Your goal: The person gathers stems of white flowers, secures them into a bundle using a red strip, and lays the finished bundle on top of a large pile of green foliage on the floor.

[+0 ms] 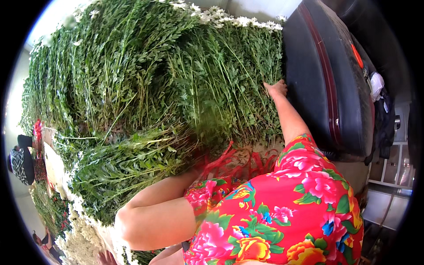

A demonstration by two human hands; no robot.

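My right hand [277, 88] reaches to the right edge of a thick bed of cut white chrysanthemums, thumb apart and fingers curled. It touches the outermost green stems [228, 79], beside a black upholstered seat; whether it grips any is hidden. The white flower heads [245, 22] line the far edge of the bed. My left hand is out of view. Beside my bent knees [132, 215] lies another leafy bundle [132, 165], its stem ends towards the big bed. Red ribbon strips [222, 159] lie loose near my lap.
The black seat [308, 82] with a dark red band borders the bed on the right. On it are an orange-handled object [357, 55] and a white plastic bag [377, 86]. Cream-coloured flowers [79, 235] lie lower left. Two other people [21, 164] are at the far left.
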